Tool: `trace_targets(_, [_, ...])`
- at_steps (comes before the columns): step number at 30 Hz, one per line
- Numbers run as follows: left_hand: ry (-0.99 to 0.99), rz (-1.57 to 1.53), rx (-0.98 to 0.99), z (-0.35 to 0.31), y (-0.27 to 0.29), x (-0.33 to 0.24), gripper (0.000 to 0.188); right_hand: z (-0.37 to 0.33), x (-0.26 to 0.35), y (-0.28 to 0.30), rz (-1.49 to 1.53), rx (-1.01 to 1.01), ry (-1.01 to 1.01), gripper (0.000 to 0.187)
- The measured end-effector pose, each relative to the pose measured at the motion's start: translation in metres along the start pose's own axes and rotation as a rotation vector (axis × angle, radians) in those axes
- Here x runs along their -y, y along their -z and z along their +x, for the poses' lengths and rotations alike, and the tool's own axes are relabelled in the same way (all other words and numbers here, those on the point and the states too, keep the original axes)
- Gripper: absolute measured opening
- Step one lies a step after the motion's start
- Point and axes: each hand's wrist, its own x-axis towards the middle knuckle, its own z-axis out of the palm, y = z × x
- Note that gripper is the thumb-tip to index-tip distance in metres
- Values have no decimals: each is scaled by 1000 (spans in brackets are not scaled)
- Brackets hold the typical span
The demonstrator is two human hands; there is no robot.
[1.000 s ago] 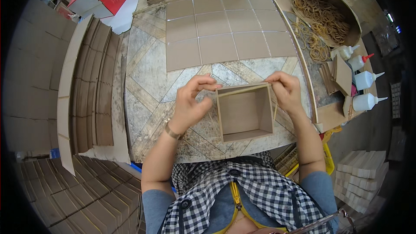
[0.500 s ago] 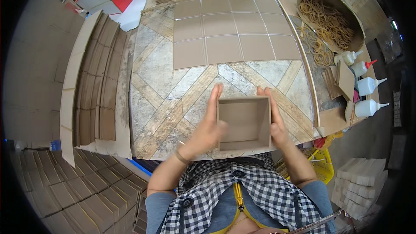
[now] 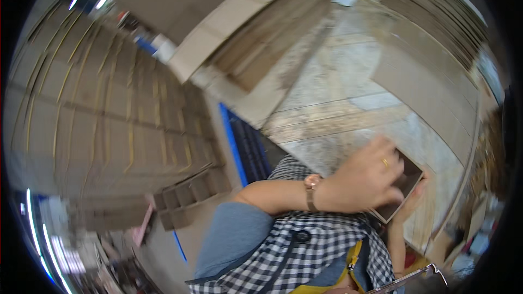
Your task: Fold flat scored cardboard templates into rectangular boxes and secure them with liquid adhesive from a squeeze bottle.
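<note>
An open brown cardboard box [image 3: 409, 170] is between my hands over the near part of the worktable, its opening tilted to face up. Across its left side lies my left hand [image 3: 362, 181], with fingers curled over the wall and a ring and wristwatch showing. Motion blurs these fingers somewhat. My right hand [image 3: 412, 201] grips the opposite wall from outside, mostly hidden behind the box. Beyond the box, a flat sheet of brown cardboard [image 3: 430, 87] rests on the patterned tabletop [image 3: 321, 98].
Stacked cardboard strips [image 3: 261, 38] line the table's left edge. More cardboard sheets [image 3: 436, 0] are piled at the back. On the left, brown boxes with yellow bands [image 3: 109, 114] form a large stack. Beside the table stands a blue-edged crate [image 3: 239, 144]. Small open boxes [image 3: 190, 188] sit lower left.
My view has swung left, bringing the banded stack into sight and shifting the table rightward. The box has turned and tilted in my hands; my left hand now reaches across its side.
</note>
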Motion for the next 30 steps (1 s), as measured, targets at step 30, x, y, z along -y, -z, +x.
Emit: trace_targets(30, [2360,753,-533,-586,58,-13,26,79,35,-63,-574,1141,-21,20])
